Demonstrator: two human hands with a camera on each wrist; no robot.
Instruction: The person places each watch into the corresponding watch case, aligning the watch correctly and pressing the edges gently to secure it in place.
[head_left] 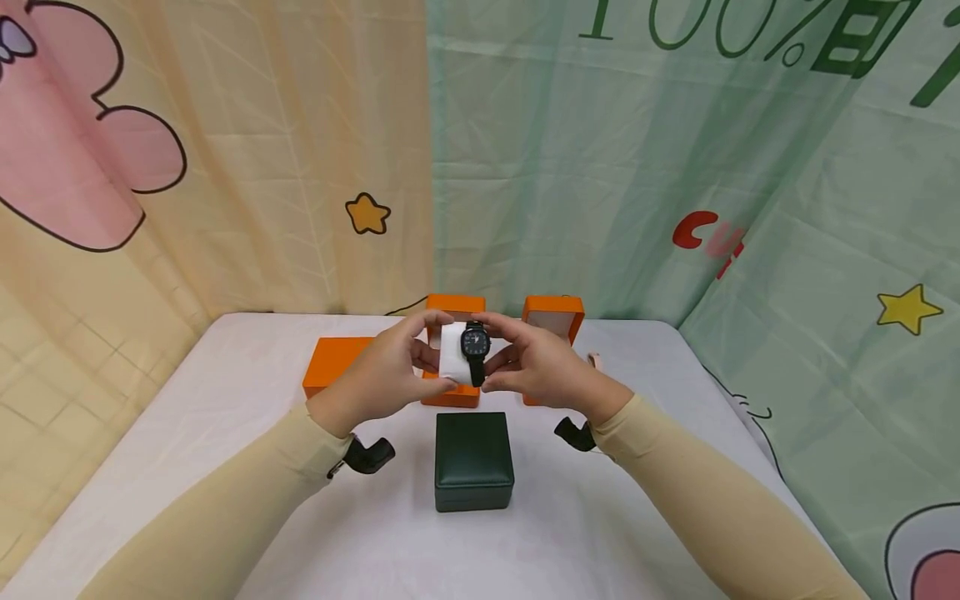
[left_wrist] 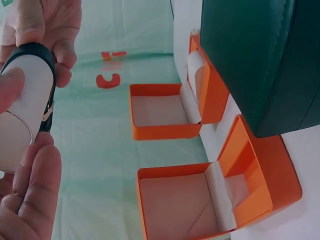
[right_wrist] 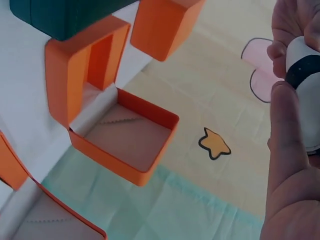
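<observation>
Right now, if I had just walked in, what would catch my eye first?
Probably the black watch wrapped round a white cushion, held up between the left hand and right hand over the middle of the table. Below sits a closed dark green box, with open orange boxes behind, against bright cartoon curtains.

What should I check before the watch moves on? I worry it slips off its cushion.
1. Both hands grip: left hand and right hand hold the white cushion: ok.
2. Black watch wrapped round the cushion: ok.
3. Strap clasp fastened: cannot tell.
4. Orange boxes open: two ok; the left one is closed.
5. Green box closed: ok.
</observation>
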